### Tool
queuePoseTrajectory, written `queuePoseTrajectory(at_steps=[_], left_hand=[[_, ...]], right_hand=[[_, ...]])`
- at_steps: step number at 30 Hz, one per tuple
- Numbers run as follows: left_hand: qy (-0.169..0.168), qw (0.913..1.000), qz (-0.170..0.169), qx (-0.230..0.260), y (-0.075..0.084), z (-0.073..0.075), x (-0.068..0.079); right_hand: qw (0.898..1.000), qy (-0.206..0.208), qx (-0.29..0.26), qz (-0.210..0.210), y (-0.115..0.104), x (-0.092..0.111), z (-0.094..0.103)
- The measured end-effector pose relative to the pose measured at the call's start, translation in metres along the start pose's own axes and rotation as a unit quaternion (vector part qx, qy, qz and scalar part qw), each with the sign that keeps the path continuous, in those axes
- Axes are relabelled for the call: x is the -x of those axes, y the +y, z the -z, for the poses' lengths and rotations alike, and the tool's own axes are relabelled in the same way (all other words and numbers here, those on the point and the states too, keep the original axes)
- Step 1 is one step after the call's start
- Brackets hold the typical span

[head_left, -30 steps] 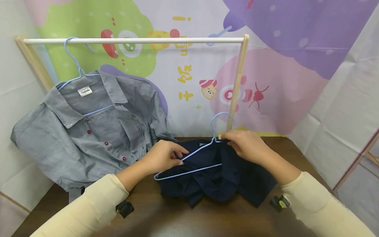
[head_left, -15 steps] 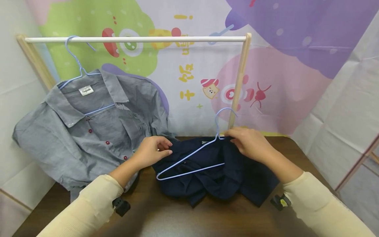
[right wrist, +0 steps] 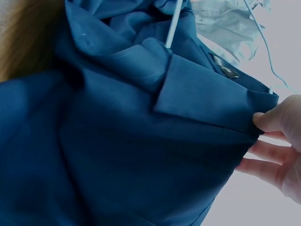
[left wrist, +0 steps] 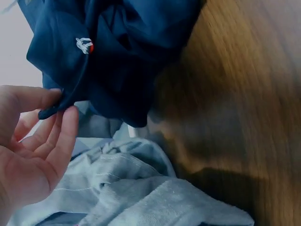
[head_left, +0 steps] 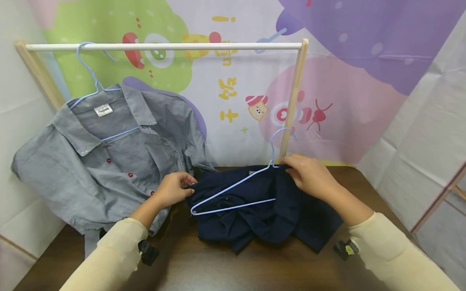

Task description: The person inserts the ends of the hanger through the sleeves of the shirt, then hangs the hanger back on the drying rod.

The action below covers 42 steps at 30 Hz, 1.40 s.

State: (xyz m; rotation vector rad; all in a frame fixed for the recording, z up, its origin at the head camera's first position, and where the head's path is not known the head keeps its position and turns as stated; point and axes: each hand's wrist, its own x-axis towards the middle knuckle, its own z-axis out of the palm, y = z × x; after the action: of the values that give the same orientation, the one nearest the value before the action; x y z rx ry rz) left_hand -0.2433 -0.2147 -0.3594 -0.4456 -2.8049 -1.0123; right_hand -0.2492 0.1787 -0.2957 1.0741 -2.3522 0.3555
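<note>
A navy collared shirt (head_left: 236,230) lies bunched on the table, its upper edge lifted between both hands. My left hand (head_left: 174,188) pinches the shirt's left edge between thumb and fingers; the left wrist view shows this fold near a small white and red embroidered mark (left wrist: 85,45). At the collar, close to the hanger's neck, my right hand (head_left: 307,176) pinches the cloth. A light blue hanger (head_left: 234,206) has its right part under the navy collar (right wrist: 207,96). Its left arm lies bare over the cloth, and its hook points up.
A grey shirt (head_left: 91,169) with red buttons hangs on another blue hanger (head_left: 95,83) at the left. That hanger hooks over the white rail (head_left: 164,47) of a wooden rack (head_left: 295,93). The dark wooden table (head_left: 204,266) stretches in front; a patterned curtain (head_left: 338,93) hangs behind.
My left hand has moved left, off the hanger's left arm, to the navy shirt's left edge and now pinches it. The hanger's hook and my right hand have shifted slightly up and right.
</note>
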Motion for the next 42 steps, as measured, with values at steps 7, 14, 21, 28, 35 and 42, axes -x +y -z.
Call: queuePoseTrajectory(at_steps=[7, 14, 21, 28, 35, 42], left_hand=[[0.044, 0.9985, -0.025, 0.021, 0.006, 0.004, 0.01], [0.059, 0.9964, -0.019, 0.058, 0.02, 0.016, 0.02], [0.082, 0.9954, -0.016, 0.045, 0.038, 0.037, 0.025], [0.108, 0.9932, -0.041, 0.009, 0.054, 0.048, 0.027], [0.141, 0.9861, -0.088, 0.001, 0.077, 0.044, 0.026], [0.201, 0.9656, -0.162, -0.029, 0.102, 0.034, 0.022]], right_hand=[[0.999, 0.046, 0.008, -0.009, 0.002, 0.003, -0.006], [0.997, 0.068, 0.021, -0.008, 0.004, 0.004, -0.012], [0.997, 0.07, 0.043, 0.013, 0.002, 0.004, -0.018], [0.993, 0.084, 0.08, -0.004, -0.002, 0.005, -0.022], [0.989, 0.067, 0.13, -0.005, -0.012, 0.008, -0.028], [0.982, 0.064, 0.179, -0.016, -0.021, 0.008, -0.035]])
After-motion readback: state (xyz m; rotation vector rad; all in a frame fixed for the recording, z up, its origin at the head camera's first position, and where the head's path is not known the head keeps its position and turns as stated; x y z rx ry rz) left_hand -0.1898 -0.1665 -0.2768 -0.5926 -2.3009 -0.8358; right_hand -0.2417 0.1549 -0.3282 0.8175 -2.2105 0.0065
